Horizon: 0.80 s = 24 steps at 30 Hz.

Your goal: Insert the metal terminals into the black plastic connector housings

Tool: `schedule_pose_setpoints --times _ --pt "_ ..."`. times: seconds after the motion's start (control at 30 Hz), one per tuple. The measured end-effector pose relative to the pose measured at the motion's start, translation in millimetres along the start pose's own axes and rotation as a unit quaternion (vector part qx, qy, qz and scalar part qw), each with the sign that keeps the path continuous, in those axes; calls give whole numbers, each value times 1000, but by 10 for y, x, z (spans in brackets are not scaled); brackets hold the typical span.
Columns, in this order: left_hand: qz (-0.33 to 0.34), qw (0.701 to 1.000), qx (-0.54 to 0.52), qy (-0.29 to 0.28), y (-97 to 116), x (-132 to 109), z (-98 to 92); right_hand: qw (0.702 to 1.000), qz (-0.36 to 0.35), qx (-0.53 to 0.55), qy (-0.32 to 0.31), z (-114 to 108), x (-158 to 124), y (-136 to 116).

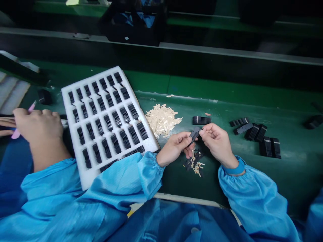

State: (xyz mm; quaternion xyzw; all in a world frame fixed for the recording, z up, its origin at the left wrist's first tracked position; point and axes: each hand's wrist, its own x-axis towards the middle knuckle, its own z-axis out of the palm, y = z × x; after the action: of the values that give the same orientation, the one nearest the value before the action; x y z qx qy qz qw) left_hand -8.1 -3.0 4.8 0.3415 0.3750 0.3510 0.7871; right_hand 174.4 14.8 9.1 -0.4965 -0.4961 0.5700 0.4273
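Between thumb and fingers, my left hand [176, 147] grips a dark grey block [194, 135], held tilted above the green table. My right hand [217, 143] is pinched at the block's upper right end, on a small dark piece [201, 130] mostly hidden by the fingertips. Just below the hands lies a small heap of cream and black pieces [195, 164]. A larger pile of cream-coloured flat pieces [163, 119] spreads left of them. A black slotted block [202, 120] rests behind my hands.
A white foam tray [89, 181] with rows of black blocks stands at the left. Several black blocks [266, 147] lie at the right. Another person's hand [41, 129], near a pink tool [31, 107], is at the far left.
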Motion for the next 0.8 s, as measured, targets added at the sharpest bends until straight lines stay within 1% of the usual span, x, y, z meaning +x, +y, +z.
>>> schedule_pose_setpoints --times 0.17,0.27,0.47,0.53,0.6,0.63,0.67,0.77,0.8 --pt "-49 996 -68 -29 41 -14 -30 999 37 25 -31 -40 25 4" --pt "-72 990 -112 -51 54 -15 -46 998 32 19 -52 -54 11 -14" --pt "-67 987 -132 -54 20 -4 -55 999 -12 -13 -26 33 -24 -14" --pt "-66 987 -135 -54 17 -1 -56 999 -10 -14 -43 39 -12 -5" --pt "-69 987 -140 -49 25 0 -57 997 -4 -20 -70 9 7 -9" --pt "-72 986 -144 -45 31 -1 -58 997 -7 -29 -72 -17 15 -17" --pt "-75 985 -147 -42 37 -3 -59 997 -17 -41 -62 -45 22 -30" --pt "-85 984 -150 -35 47 -7 -62 996 -60 -66 4 -113 24 -72" --pt "-88 984 -150 -36 46 -7 -64 995 -68 -70 17 -123 20 -81"
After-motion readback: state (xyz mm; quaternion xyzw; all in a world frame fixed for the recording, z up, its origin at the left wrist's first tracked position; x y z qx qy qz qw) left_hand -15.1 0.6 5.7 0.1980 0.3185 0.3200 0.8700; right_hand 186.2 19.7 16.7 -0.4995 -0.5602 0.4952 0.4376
